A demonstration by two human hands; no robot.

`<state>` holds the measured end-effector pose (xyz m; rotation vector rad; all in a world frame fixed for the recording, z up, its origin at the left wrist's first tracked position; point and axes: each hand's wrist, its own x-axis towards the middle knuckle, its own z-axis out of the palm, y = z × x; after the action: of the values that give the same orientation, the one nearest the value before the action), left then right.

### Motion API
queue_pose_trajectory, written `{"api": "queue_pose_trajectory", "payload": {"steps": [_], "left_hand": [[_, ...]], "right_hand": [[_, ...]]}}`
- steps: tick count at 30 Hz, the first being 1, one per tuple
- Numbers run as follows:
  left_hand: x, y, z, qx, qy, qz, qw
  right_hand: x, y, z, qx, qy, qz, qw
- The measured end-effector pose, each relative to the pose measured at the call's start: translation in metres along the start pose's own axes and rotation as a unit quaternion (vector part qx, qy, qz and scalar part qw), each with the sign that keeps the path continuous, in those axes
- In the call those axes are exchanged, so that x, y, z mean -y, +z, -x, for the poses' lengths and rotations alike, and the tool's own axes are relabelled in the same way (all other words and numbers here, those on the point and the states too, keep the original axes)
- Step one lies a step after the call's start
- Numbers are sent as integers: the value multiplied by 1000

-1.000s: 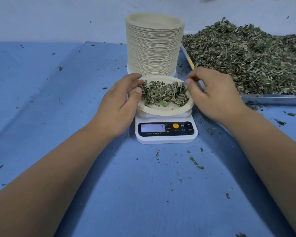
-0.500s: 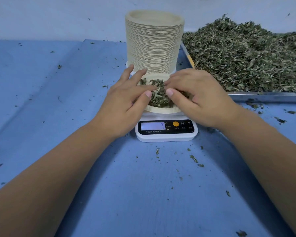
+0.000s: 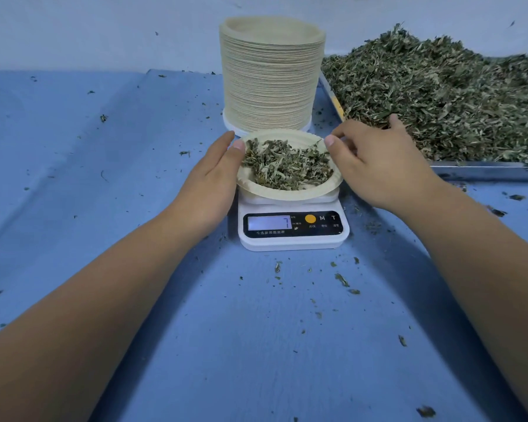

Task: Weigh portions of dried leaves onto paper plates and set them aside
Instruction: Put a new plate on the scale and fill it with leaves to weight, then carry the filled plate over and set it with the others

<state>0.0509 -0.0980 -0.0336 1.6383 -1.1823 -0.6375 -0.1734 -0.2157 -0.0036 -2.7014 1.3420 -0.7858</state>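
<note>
Head view: paper plate point(image 3: 287, 194) of dried leaves point(image 3: 287, 166) sits on the scale point(image 3: 293, 239), left hand point(image 3: 211, 178) flat against its rim, right hand point(image 3: 378, 166) pinching the opposite rim; portion seemingly weighed, not yet set aside, tall plate stack point(image 3: 272, 77) unused.

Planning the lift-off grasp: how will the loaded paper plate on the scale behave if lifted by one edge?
Probably light: the paper plate is thin, the dried leaves loose and fluffy. Likely flexes if lifted by one edge, since its rim looks uneven. Tilting could spill leaves; they're heaped near the rim.
</note>
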Motion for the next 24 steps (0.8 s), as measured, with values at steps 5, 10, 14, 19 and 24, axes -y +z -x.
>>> {"api": "queue_pose_trajectory", "payload": {"steps": [5, 10, 14, 19, 24], "left_hand": [[-5, 1, -6, 27, -84, 154, 984], [-21, 0, -1, -38, -98, 274, 956], [-26, -14, -1, -110, -140, 356, 917], [-21, -27, 13, -152, -149, 378, 901], [-16, -49, 20, -172, -146, 393, 892]], "right_hand": [[6, 3, 1, 8, 25, -29, 999], [18, 1, 2, 18, 3, -82, 996], [28, -4, 6, 48, -49, -129, 989], [41, -1, 19, 133, -144, -106, 975], [59, 3, 23, 150, -174, -93, 969]]}}
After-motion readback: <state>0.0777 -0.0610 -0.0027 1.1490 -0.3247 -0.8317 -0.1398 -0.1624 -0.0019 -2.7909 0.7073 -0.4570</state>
